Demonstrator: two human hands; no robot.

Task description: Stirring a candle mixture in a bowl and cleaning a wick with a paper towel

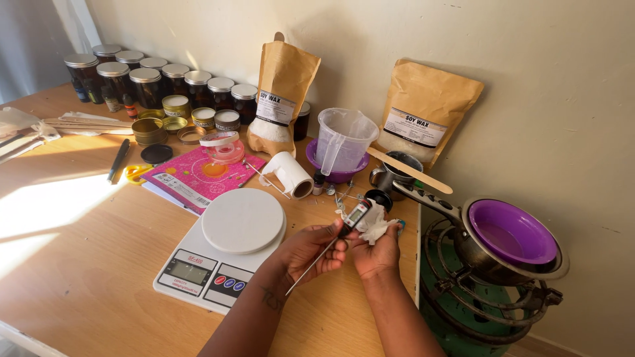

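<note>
- Your left hand (309, 251) grips the probe thermometer (331, 243) above the wooden table (79, 277), just right of the white kitchen scale (225, 248).
- Your right hand (377, 252) clutches a crumpled white tissue (378, 223) against the thermometer's head.

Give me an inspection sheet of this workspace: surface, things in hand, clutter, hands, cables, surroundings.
Surface: wooden table, sunlit at the left.
Things in hand: probe thermometer with thin metal stem; crumpled white tissue against it.
Clutter: white kitchen scale, pink booklet, clear measuring jug in a purple bowl, two brown paper bags, rows of dark lidded jars, small tins, wooden sticks.
Hands: left hand grips the thermometer; right hand holds the tissue in its fingers.
Cables: nothing seen.
Surroundings: cream wall; a pot with a purple bowl on a green gas burner at the right.
</note>
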